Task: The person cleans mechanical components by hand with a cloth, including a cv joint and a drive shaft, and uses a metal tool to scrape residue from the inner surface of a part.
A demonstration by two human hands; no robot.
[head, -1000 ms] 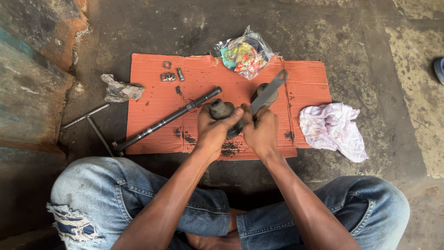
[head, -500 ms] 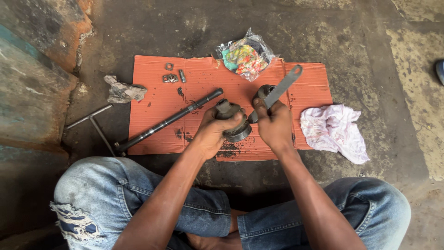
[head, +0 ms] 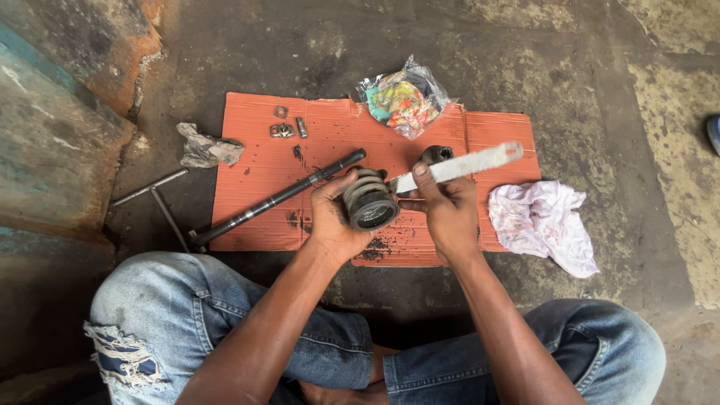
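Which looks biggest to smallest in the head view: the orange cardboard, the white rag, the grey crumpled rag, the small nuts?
1. Orange cardboard
2. White rag
3. Grey crumpled rag
4. Small nuts, the smallest by far.

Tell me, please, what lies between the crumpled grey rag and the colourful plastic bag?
In the head view, small metal nuts and bolts lie on the orange cardboard between them.

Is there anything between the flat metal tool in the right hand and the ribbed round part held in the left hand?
Nothing visible. The right hand holds the flat tool with its tip right at the ribbed part, which the left hand grips.
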